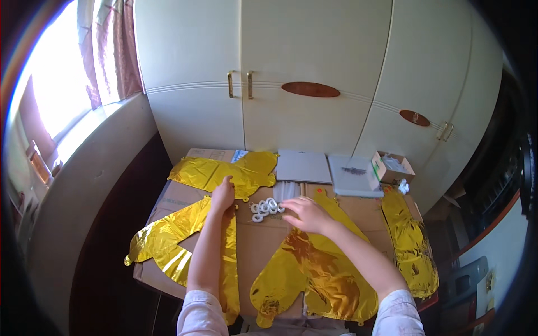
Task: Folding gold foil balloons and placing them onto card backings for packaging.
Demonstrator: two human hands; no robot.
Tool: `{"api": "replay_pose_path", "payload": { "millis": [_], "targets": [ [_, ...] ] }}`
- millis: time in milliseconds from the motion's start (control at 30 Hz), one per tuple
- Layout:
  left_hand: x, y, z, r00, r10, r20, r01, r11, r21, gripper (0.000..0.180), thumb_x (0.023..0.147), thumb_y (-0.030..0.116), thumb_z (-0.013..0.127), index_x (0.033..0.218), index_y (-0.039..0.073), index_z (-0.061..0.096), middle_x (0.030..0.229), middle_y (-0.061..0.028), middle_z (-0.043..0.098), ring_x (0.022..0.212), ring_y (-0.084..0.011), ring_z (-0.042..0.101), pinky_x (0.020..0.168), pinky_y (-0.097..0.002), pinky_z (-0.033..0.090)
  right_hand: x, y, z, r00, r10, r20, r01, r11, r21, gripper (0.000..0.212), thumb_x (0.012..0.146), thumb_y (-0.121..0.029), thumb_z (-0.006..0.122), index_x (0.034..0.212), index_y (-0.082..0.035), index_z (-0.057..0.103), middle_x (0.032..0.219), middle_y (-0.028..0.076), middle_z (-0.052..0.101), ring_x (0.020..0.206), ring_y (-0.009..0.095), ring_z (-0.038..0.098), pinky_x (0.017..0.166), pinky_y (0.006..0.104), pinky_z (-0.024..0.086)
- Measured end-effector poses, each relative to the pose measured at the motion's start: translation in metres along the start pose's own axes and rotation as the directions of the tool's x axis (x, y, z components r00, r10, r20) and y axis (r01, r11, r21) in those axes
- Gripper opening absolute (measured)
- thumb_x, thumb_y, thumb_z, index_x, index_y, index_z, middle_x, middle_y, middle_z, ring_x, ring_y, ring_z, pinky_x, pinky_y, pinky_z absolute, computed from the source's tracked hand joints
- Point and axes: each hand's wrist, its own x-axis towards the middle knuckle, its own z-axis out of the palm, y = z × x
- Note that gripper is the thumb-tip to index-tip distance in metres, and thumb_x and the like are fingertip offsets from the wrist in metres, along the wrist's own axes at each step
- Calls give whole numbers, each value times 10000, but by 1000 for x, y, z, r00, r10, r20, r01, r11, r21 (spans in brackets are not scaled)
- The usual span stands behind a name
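Observation:
Flat gold foil balloons lie spread on the cardboard-covered table. My left hand (pixel 223 194) rests between the far balloon (pixel 224 175) and an A-shaped balloon (pixel 162 232) at the left, one finger stretched forward. Its other fingers are partly hidden, and nothing shows in its grasp. In the middle is a small pile of white rings (pixel 263 208), like little tape or ribbon rolls. From the right, my right hand (pixel 305 214) reaches to the pile's edge, fingers apart and close to the nearest rings. Beneath my right forearm lies another gold balloon (pixel 330 269).
One more gold balloon (pixel 412 246) lies at the table's right edge. Along the back are a grey-white flat panel (pixel 304 166), a pale tray (pixel 350 182) with dark small bits, clear plastic strips (pixel 286 191) and an open carton (pixel 394 166). A cream wardrobe (pixel 314 45) stands behind.

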Motion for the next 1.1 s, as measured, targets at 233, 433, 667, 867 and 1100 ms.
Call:
{"api": "replay_pose_path", "payload": {
  "millis": [233,433,667,867,1100],
  "targets": [
    [14,-38,-9,970,-243,27,202,738,-644,387,891,38,457,1266,9,549,961,-172,713,829,-187,695,741,-283,548,144,-17,86,992,-125,-10,121,973,-197,293,847,-255,613,1056,-53,644,1088,118,664,1034,301,631,892,418,508],
    [9,-19,-7,978,-208,26,183,788,-588,361,880,21,472,1227,-4,569,971,-163,707,822,-192,683,719,-287,531,168,13,134,967,-253,15,230,853,-469,100,782,-179,609,768,-83,630,795,75,670,772,243,690,642,382,568],
    [2,-14,-23,998,-25,-57,10,968,-250,302,813,84,543,1082,24,666,987,-183,699,919,-312,676,826,-381,527,181,2,118,998,-58,-22,49,956,-289,127,853,-195,570,854,-100,656,867,84,686,859,275,679,731,420,554],
    [-2,-3,-28,981,190,-50,-192,981,-40,254,747,137,619,965,33,696,914,-203,685,877,-361,656,811,-439,517,194,-2,100,999,31,-24,-36,974,-225,147,887,-249,607,901,-108,645,924,79,683,941,261,654,824,419,493],
    [2,-17,-24,965,-109,-239,59,977,-207,201,854,189,593,913,7,653,864,-225,663,838,-419,628,751,-464,501,188,-10,94,992,-75,-103,44,962,-271,273,834,-340,689,981,-112,657,1020,50,632,1050,255,576,937,397,431]
  ]
}}
